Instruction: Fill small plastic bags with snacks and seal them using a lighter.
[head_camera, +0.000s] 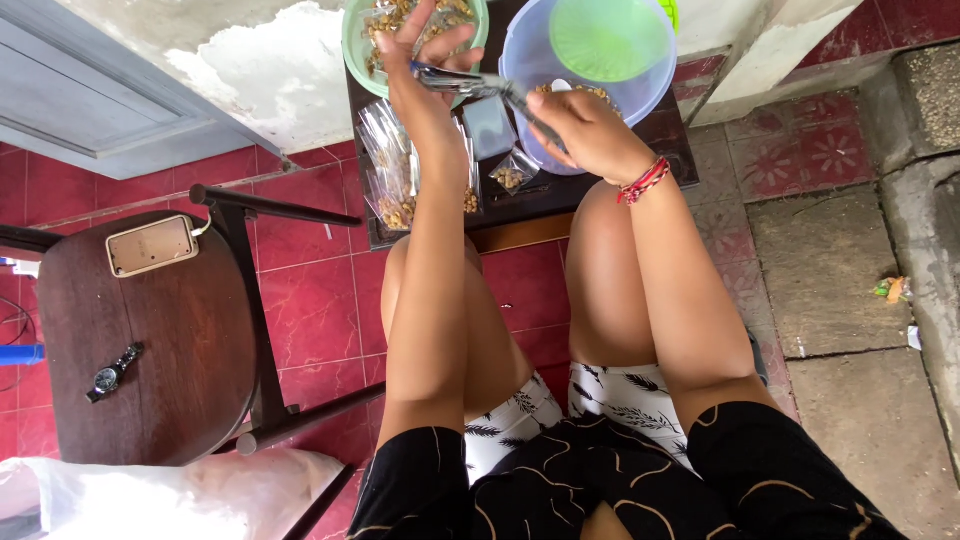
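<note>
My left hand (425, 60) is raised over a green bowl (352, 45) of brown snack pieces and holds a small clear plastic bag (385, 18) by its mouth. My right hand (585, 125), with a red thread bracelet at the wrist, grips a metal spoon (475, 85) whose far end reaches the left hand's fingers. Just behind the right hand stands a translucent blue bowl (520, 60) with a green lid (610, 38) lying inside it. Filled little clear packets (392, 175) lie on the dark low table (530, 212) under both hands.
A round dark wooden chair seat (170, 350) at my left carries a phone (152, 245) and a wristwatch (112, 374). A white plastic bag (150, 495) lies at the lower left. Red floor tiles (310, 300) and a grey concrete strip (850, 300) surround my knees.
</note>
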